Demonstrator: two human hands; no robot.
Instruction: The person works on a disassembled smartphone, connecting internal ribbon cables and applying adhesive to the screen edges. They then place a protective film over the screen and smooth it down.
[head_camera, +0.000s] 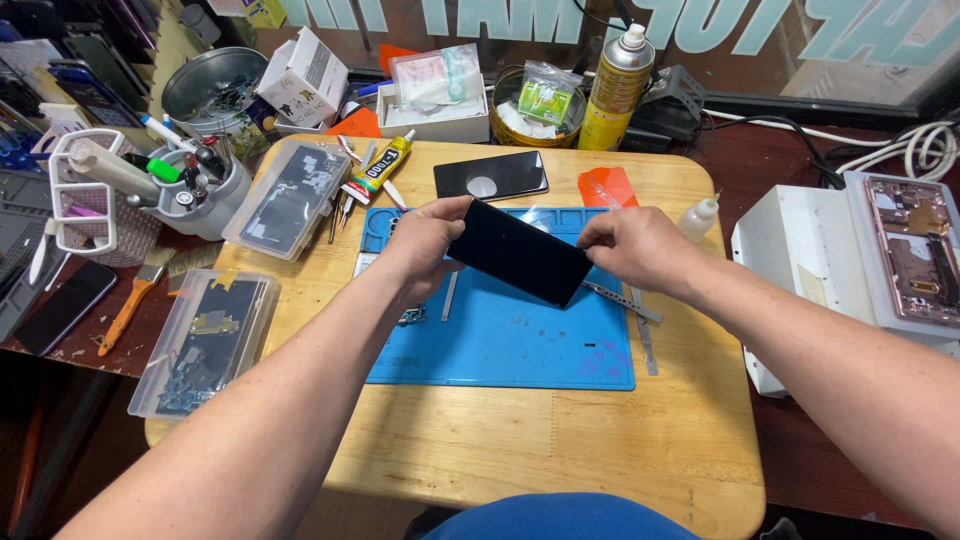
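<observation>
**Both hands on the dark phone, held above the blue mat**

Head view, the only one we have: the left hand (425, 245) pinches the near-left end of the black phone (520, 252), fingers closed on its edge, while the right hand (635, 245) clamps the far-right end, thumb and fingertips pressed together on the corner. The phone hangs tilted between them, above the blue work mat (520, 340) at the middle of the wooden table (560, 440), not touching it.

To handle this well, I'd judge it best to keep the grip on the edges and off the glass face, holding it low over the mat (a slip then lands softly), clear of the metal tweezers (620, 298) just right of it.

The phone itself: a slim, glossy black slab, screen dark, no visible cracks. A second dark phone (490, 176) lies flat at the far side, beside a glue tube (378, 170).
</observation>
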